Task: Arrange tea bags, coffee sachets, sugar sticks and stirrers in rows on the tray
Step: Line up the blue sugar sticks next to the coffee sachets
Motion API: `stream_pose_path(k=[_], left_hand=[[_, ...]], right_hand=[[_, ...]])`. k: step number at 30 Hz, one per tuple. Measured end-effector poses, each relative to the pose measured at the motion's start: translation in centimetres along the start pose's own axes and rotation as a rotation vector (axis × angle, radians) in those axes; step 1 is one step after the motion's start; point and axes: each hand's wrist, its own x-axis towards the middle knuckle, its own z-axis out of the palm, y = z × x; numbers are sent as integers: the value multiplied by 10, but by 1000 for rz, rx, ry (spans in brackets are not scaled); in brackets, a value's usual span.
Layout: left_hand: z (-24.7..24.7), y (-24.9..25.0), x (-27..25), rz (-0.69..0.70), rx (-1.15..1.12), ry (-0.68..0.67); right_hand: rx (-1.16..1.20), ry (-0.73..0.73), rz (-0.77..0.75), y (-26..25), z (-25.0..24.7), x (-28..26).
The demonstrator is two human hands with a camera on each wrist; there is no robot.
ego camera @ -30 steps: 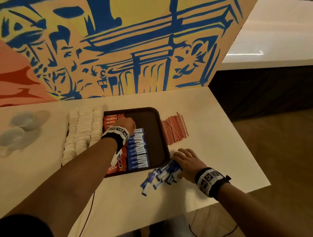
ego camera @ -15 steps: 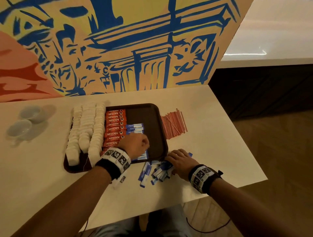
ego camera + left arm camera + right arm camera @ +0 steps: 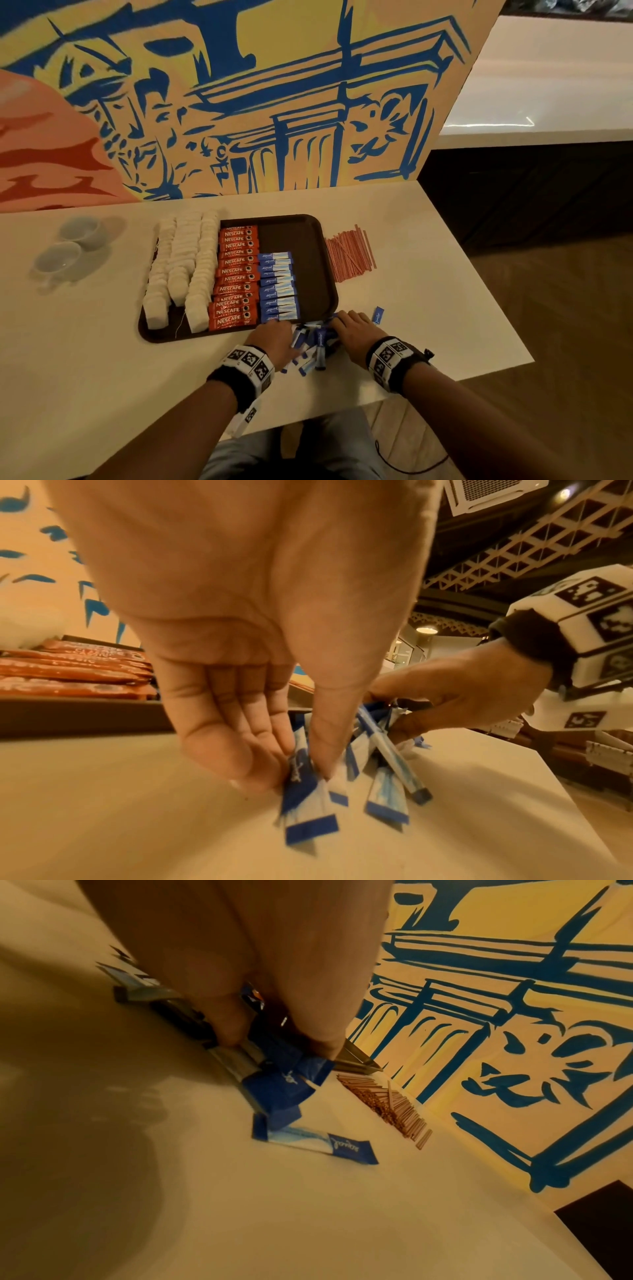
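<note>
A brown tray [image 3: 310,236] holds rows of white tea bags [image 3: 181,267], red coffee sachets [image 3: 236,277] and blue sugar sticks [image 3: 278,287]. Just off its near right corner, loose sugar sticks [image 3: 317,344] lie in a pile on the table. My left hand [image 3: 274,337] is at the pile's left side, and its thumb and fingers pinch one stick [image 3: 303,775]. At the pile's right side my right hand [image 3: 352,327] grips a bunch of sticks [image 3: 274,1056]. A single stick [image 3: 315,1141] lies apart. Red stirrers [image 3: 349,255] lie right of the tray.
Two pale cups [image 3: 68,245] stand at the table's far left. A painted wall [image 3: 274,102] rises right behind the tray. The table's right edge [image 3: 479,274] and near edge are close to my hands. The tray's right column is bare.
My left hand has come back from the far end of the tray to the loose sugar stick pile at the near edge. The right hand has stayed on the pile.
</note>
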Motion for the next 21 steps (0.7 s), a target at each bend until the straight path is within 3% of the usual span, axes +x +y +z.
stream_pose_path(k=[7,15,21], left_hand=[[-6,-13,-9,-26,9,61],[-13,-30,-23,-86,-109,96],[-17,-48,-30,-52,-392,113]], right_hand=[[70,-93,121,-1,-11,1],[94,-94,164,4,-20,-9],[282,-66,312,7,-27,-19]])
